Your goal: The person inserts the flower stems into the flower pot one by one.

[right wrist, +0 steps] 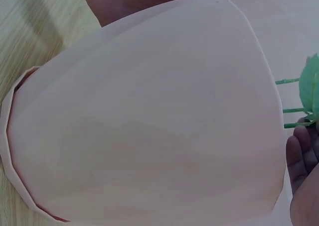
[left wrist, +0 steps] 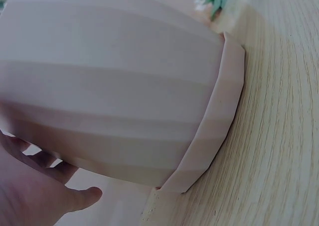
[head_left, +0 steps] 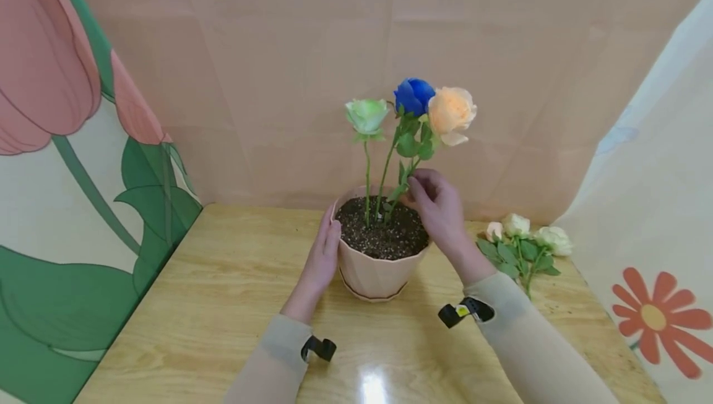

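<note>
A pale pink faceted flowerpot (head_left: 380,274) filled with dark soil (head_left: 373,244) stands on its saucer (left wrist: 219,116). Three roses rise upright from the soil: a pale green one (head_left: 366,117), a blue one (head_left: 414,96) and a peach one (head_left: 450,113), which leans right. My right hand (head_left: 442,209) pinches the peach rose's leafy stem above the rim. In the right wrist view, curled fingers (right wrist: 296,154) show beside the stems. My left hand (head_left: 324,252) rests against the pot's left side near the rim, with its fingers extended along the wall.
Several cut pale roses (head_left: 526,246) with green leaves lie on the wooden table (head_left: 223,305) to the pot's right. A plain pinkish backdrop (head_left: 289,82) hangs behind the pot. Flower-printed sheets stand at the left and right table edges.
</note>
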Demonstrator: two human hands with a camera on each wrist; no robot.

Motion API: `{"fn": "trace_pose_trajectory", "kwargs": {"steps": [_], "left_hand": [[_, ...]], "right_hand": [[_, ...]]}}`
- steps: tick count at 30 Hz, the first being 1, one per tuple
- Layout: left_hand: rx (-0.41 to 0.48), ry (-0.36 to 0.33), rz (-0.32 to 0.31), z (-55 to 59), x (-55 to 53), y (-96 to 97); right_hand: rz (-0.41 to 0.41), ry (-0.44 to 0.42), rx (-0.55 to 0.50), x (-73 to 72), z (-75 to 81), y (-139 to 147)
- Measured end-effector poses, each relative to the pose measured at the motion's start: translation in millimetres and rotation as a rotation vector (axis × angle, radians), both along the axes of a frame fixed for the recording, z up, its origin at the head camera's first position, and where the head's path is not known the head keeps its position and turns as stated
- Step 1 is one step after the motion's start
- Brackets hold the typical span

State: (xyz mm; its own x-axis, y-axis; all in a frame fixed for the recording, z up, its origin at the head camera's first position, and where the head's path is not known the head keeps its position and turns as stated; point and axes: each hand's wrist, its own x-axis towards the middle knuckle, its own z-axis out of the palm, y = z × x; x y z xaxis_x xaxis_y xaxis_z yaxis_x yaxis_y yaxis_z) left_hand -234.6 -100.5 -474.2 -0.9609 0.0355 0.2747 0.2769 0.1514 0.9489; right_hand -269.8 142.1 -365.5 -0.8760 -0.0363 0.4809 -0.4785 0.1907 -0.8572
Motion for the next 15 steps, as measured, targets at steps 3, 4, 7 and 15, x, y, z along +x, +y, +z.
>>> {"fn": "trace_pose_trajectory", "kwargs": {"steps": [3,4,7,15], "left_hand": [[-0.003,0.005,0.007,-0.1,-1.2,0.1],[-0.007,0.005,0.009,-0.5,-1.6,0.0],[-0.003,0.002,0.006,-0.9,-1.5,0.2],[-0.021,0.008,0.014,1.0,-1.7,1.6]], "right_hand": [[-0.012,0.022,0.027,-2.5,-3.0,0.7],[-0.023,0.031,0.044,-3.3,-4.3,0.3],[-0.056,0.047,0.085,-5.0,-9.3,-0.8],[-0.101,0.135,0.201,-0.9,-12.7,-4.1]]}}
